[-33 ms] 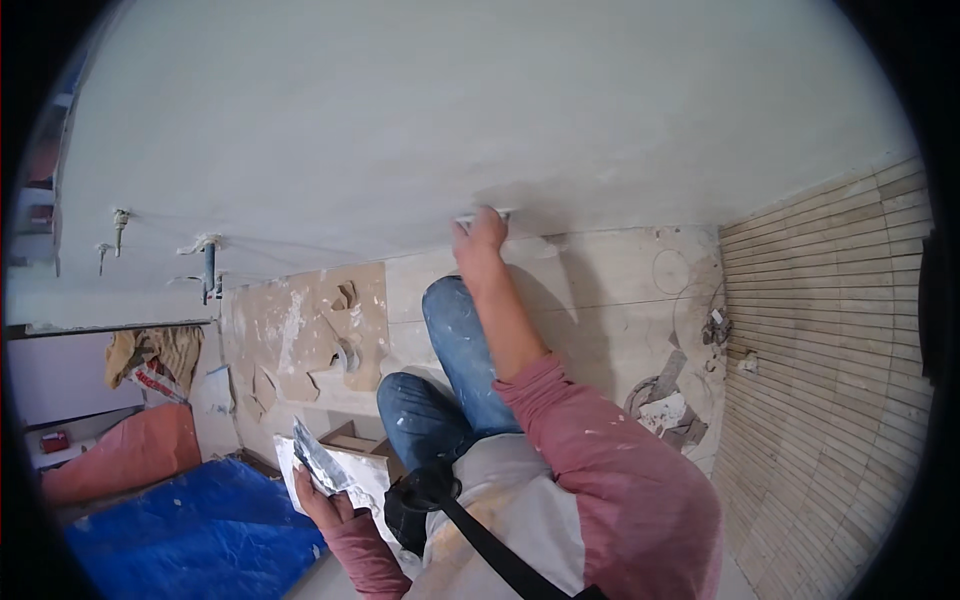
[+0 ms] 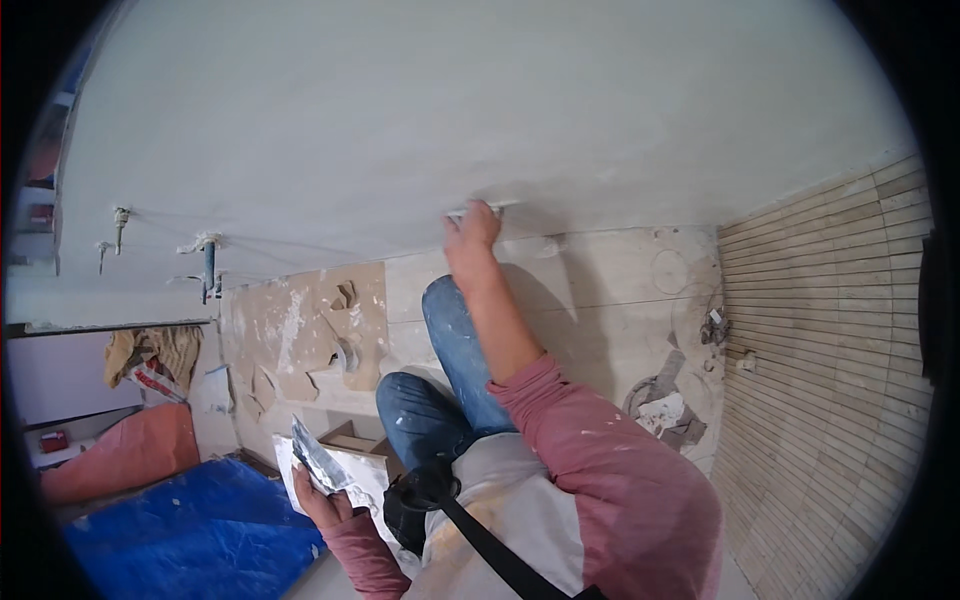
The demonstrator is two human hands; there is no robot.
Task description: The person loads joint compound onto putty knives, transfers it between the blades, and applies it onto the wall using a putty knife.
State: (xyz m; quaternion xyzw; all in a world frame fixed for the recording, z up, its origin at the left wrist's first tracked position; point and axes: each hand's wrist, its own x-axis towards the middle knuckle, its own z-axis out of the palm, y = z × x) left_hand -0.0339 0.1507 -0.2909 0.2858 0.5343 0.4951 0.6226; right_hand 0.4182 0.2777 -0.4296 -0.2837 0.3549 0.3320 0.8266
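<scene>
My right hand (image 2: 473, 240) reaches forward to the pale plastered wall (image 2: 480, 110), low down near the floor. Its fingers are closed on a thin, flat putty scraper (image 2: 502, 207), whose whitish edge shows on both sides of the fingers, against the wall. Most of that scraper is hidden by the hand. At the lower left, my left hand (image 2: 320, 505) grips a broad metal plastering blade (image 2: 318, 460) with a shiny face and white smears. It is held up beside my knee, away from the wall; its handle is hidden.
Stained cardboard (image 2: 300, 315) and torn scraps cover the floor at left. Pipe fittings (image 2: 209, 265) stick out of the wall. A blue sheet (image 2: 200, 530) lies lower left, near an open box (image 2: 355, 440). Rubble (image 2: 665, 410) sits right, before a ribbed tile wall (image 2: 820, 370).
My right hand has shifted slightly left and up along the wall with the scraper. My left hand and its blade look almost unmoved.
</scene>
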